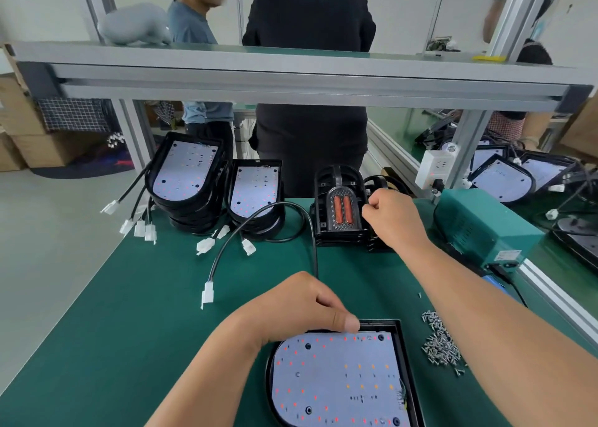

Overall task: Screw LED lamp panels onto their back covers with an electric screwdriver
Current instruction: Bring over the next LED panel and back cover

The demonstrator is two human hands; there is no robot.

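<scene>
Finished stacks: two piles of white LED boards seated in black shells, the taller pile (186, 172) far out to the left of the left hand, the lower pile (255, 188) just beside it and beyond that hand.
Connectors: white plugs (142, 227) on black leads hang off both piles toward the table's left edge.
Loose lead: a black cable (309, 229) arches from behind the left hand toward the lower pile and curves down to a white plug (207, 292) lying left of the hand.
Left hand (297, 307): fingers curled narrow over the far rim of the near lamp, thumb pressed flat on the board's top edge (a firm hold).
LED lamp panel (339, 378): white, dotted with red and amber LEDs, lying in its back cover (406, 362) directly under and nearer than the left hand.
Frame stack (338, 211): black frames piled between the hands' reach, at the far end; the top one shows two orange inserts.
Right hand (393, 218): stretched far forward, fingers curled tight and pinching the right edge of the top frame.
Screws (440, 345): a loose heap of small silver ones on the green mat (136, 313), under the right forearm and right of the back cover.
Green box (479, 229): a metal unit just right of the right hand, with a white socket block (433, 167) beyond it on the frame post.
Behind the bench: two people stand beyond the right hand, seen through the shelf frame.
</scene>
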